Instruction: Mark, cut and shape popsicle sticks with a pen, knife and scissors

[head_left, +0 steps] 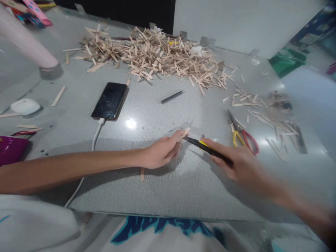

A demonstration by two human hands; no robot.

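Near the middle of the grey table, my left hand (164, 150) pinches a small wooden stick (186, 132), whose tip sticks out past the fingers. My right hand (236, 161) is closed around a black and yellow cutter (207, 148). The cutter's front end meets the stick close to my left fingertips. Another flat wooden stick (142, 174) lies partly hidden under my left wrist. Beyond the hands rests a dark pen-like rod (172, 97).
A large heap of wooden sticks (157, 56) spans the back. Scissors (244, 134) and scattered sticks (273, 122) lie right. A phone (110, 100) with a white cable (96, 134), a white mouse (25, 106) and a magenta object (12, 149) are left. The table's edge (170, 216) is near me.
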